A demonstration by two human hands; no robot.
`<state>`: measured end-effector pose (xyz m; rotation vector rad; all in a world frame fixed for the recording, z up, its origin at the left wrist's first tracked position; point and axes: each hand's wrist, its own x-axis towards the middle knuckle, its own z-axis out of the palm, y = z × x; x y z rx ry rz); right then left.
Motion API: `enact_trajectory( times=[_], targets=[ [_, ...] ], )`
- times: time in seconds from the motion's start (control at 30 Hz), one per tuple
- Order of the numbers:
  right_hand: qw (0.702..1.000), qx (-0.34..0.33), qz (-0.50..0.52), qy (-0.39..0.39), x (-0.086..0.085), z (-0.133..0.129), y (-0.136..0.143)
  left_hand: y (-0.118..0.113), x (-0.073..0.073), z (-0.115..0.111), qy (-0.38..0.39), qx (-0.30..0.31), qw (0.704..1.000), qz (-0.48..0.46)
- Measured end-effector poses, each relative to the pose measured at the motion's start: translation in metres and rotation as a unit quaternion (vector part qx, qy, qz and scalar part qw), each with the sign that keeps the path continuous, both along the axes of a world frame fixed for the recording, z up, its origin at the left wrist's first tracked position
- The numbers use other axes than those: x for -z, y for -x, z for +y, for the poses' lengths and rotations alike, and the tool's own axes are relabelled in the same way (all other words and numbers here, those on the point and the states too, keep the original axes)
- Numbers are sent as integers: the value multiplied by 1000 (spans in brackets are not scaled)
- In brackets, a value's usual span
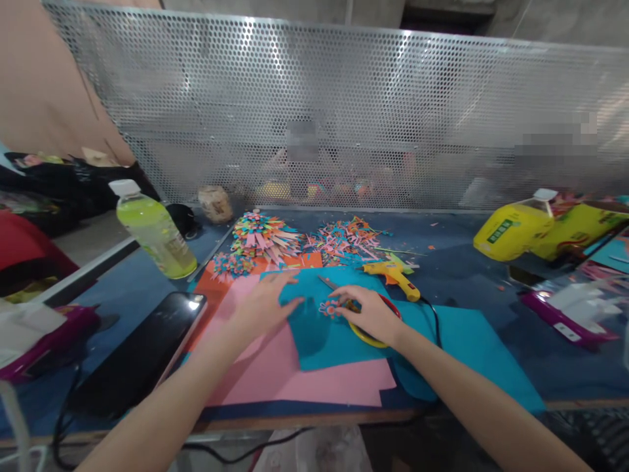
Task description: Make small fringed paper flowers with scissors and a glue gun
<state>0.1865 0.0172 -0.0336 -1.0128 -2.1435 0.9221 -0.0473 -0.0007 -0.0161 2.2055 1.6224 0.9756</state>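
Note:
My right hand pinches a small paper flower with an orange centre and pale curled petals. Under that hand lie scissors with a yellow and red handle, partly hidden; a blade points up and left. To the left, my left hand hovers with thumb and fingers apart, holding nothing. Below both hands, a blue paper sheet overlaps a pink paper sheet. Just beyond the right hand rests a yellow glue gun, its nozzle pointing left.
Behind the sheets are a pile of fringed paper strips and loose scraps. A green drink bottle and a phone lie left. Yellow jug stands right. A perforated metal screen closes the back.

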Motion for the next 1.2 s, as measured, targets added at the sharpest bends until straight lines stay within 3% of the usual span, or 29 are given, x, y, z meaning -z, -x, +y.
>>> enact_trajectory(
  times=[0.13,0.23,0.33,0.4,0.5,0.6,0.67,0.77,0.83,1.03,1.2],
  targets=[
    [1000,-8,2,-2,0,5,-3,-14,16,-5,38,48,985,160],
    [999,-41,-16,7,-1,4,-4,-16,18,-4,40,56,979,193],
    [998,-34,-46,-15,-2,3,-4,-14,17,-3,45,50,981,182],
    [998,-27,-47,-15,-2,4,-5,-13,16,-3,54,38,990,128],
    [999,-40,-5,30,-2,6,-6,-13,14,-3,95,34,994,-40],
    [994,-64,19,84,-2,6,-6,-14,14,0,186,42,953,-236],
    [997,-54,-6,52,-2,4,-6,-14,14,1,226,50,924,-303],
    [998,-1,-42,-56,-3,0,-4,-17,12,0,239,66,916,-315],
    [996,24,-38,-78,-4,-2,-1,-20,9,-4,235,81,920,-302],
    [998,45,-21,-41,-7,-2,7,-32,2,-13,197,92,931,-292],
    [992,58,106,23,-5,1,4,-28,6,-7,217,59,906,-357]
  ],
)
